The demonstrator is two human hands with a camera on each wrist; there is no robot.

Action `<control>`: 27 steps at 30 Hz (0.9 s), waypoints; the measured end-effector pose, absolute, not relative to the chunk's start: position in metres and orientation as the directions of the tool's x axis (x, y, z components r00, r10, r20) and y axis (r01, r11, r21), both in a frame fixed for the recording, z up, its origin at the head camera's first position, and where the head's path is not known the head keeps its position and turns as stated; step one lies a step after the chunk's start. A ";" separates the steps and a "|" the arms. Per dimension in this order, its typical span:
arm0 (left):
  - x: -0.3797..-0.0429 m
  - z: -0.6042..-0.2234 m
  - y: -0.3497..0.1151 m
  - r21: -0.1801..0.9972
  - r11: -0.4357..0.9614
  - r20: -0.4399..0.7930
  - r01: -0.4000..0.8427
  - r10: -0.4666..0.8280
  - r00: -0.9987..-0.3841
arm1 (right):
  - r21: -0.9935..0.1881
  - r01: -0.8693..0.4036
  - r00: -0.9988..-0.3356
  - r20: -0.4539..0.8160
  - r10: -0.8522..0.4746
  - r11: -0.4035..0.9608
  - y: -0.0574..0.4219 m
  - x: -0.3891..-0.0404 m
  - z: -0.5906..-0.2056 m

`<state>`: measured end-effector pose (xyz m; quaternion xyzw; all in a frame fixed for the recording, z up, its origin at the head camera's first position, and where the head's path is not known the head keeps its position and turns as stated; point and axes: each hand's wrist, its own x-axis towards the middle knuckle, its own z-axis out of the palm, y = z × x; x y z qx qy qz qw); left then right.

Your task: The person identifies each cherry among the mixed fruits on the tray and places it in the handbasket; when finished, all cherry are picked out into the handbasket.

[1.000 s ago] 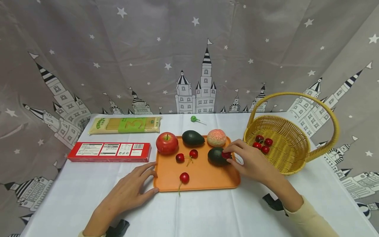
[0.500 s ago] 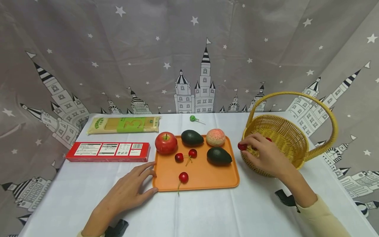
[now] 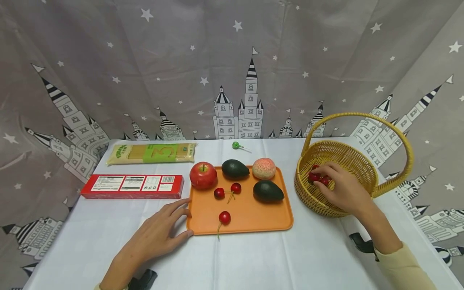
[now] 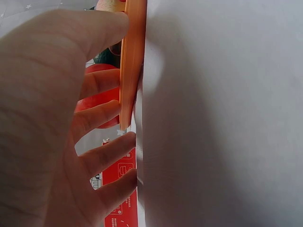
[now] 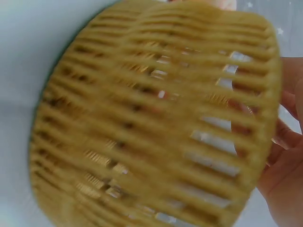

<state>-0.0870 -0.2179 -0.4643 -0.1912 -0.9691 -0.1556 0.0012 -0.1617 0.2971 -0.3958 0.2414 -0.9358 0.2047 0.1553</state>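
My left hand [image 3: 159, 231] lies at the left side of an orange tray [image 3: 253, 217], its extended fingers and thumb at the tray's edge. Over the yellow wicker basket [image 3: 355, 181], my right hand [image 3: 335, 185] pinches a red cherry [image 3: 313, 176] among other cherries inside. In the right wrist view the basket's slatted wall [image 5: 156, 113] hides the fingertips. The tray bears a red apple [image 3: 204, 175], two dark green avocados [image 3: 268, 191], a pinkish peach [image 3: 264, 168], a joined pair of cherries [image 3: 219, 193] and a single stemmed cherry [image 3: 224, 218] near the front rim.
A red box [image 3: 132, 186] lies left of the tray, and a packet of noodles [image 3: 152, 153] lies behind it. Beyond the tray is a green lollipop [image 3: 236, 145]. The basket's tall handle [image 3: 362, 115] arches above its opening.
My right hand has carried the cherry from beside the front avocado rightward and into the basket. My left hand stays at the tray's edge.
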 end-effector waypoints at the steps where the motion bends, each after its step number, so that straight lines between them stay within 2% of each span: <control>1: -0.087 -0.464 -0.218 0.302 0.878 0.063 0.371 0.370 -0.927 | -0.311 -0.505 -0.842 0.384 -0.379 0.806 0.300 -0.162 -0.397; 14: -0.087 -0.463 -0.218 0.314 0.880 0.040 0.357 0.363 -0.931 | -0.316 -0.448 -0.871 0.366 -0.328 0.837 0.332 -0.170 -0.407; 27: -0.086 -0.464 -0.218 0.307 0.883 0.049 0.355 0.358 -0.932 | -0.344 -0.381 -0.911 0.297 -0.286 0.858 0.352 -0.177 -0.420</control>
